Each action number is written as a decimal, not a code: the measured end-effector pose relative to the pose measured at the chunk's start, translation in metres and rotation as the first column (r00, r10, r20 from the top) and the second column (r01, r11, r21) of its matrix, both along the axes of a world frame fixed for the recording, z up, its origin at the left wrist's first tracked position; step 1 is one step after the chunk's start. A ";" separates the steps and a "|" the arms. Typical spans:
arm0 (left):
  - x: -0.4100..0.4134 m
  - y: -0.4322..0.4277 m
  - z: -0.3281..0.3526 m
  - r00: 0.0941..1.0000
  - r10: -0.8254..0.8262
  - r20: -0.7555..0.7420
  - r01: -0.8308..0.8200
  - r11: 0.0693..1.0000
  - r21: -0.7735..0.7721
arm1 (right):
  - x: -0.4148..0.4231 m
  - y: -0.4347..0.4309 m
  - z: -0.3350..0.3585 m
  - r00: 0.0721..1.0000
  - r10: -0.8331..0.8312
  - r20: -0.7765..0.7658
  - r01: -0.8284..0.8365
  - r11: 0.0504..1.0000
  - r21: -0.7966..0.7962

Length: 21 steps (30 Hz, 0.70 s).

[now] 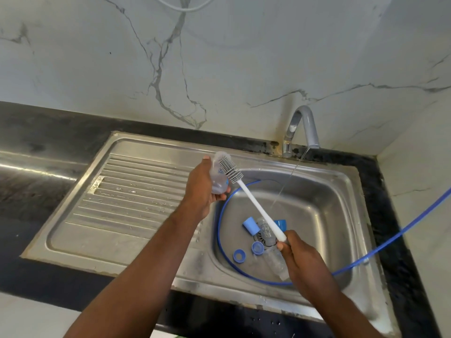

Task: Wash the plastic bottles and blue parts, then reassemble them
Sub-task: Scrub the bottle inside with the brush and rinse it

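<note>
My left hand (200, 185) grips a clear plastic bottle (218, 177) above the left rim of the sink bowl. My right hand (298, 254) holds the white handle of a bottle brush (253, 203); its grey bristle head lies against the outside of that bottle. In the bowl lie a second clear bottle (275, 261), another clear piece (264, 226) over the drain, a light blue cap (251, 225), a darker blue cap (280, 224) and two blue rings (239, 255) (257, 247).
The steel sink (324, 208) has a ribbed draining board (131, 191) to its left. The tap (302, 128) at the back runs a thin stream into the bowl. A blue hose (402, 230) comes from the right and loops round the bowl. Dark countertop surrounds it.
</note>
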<state>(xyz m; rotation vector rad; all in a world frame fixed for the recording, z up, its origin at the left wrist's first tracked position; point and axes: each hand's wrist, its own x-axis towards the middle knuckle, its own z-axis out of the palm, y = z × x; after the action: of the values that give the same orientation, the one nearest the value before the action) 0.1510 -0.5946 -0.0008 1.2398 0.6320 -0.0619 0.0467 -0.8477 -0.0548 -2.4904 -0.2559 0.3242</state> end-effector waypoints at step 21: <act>-0.002 -0.010 -0.012 0.998 0.032 0.062 -0.036 0.997 0.069 | 0.031 0.035 0.005 0.995 -0.087 -0.048 0.095 0.977 0.192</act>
<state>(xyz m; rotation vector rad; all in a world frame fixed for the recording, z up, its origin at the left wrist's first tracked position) 0.1487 -0.6044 -0.0124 1.2932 0.6067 0.0265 0.0779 -0.8129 -0.0497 -2.2920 -0.1488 0.2956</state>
